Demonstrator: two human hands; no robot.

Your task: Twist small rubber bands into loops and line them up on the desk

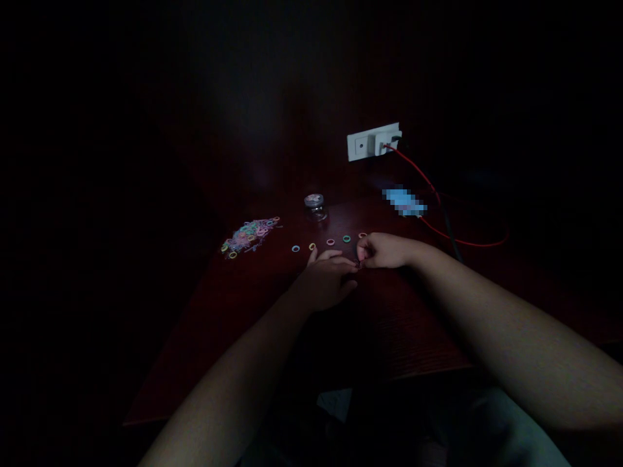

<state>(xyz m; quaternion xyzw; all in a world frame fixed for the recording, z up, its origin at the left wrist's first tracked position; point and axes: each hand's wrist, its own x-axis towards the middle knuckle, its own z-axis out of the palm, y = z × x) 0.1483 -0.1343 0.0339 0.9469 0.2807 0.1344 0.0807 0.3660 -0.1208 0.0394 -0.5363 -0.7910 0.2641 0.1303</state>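
In the head view, I worked over a dark reddish-brown wooden table [219, 331], with a small clear jar with a grey lid [317, 212] standing upright on it beyond my hands. My left hand [327, 277] lay nearer me than the jar, palm down and loose, its fingers stretched to the right and its thumb standing apart from them. My right hand [384, 251] was nearer me than the jar and to its right, thumb and fingers drawn together; I cannot tell whether they pinched anything. By the fingertips of both hands was a small dark object [359, 264], too dim to make out. Five small ring-shaped bands ran in a row on the near side of the jar: a light blue one [296, 251] to its left, a yellow one [312, 244] almost straight in front, then a pink one [331, 244], a green one [346, 242] and an orange one [362, 234] to its right, the last just beside my right hand. A loose heap of multicoloured bands [253, 233] lay left of the jar. Right of it lay a blurred light blue object [403, 202], near a thin red cable [418, 168] from a white wall socket [354, 148] higher up.
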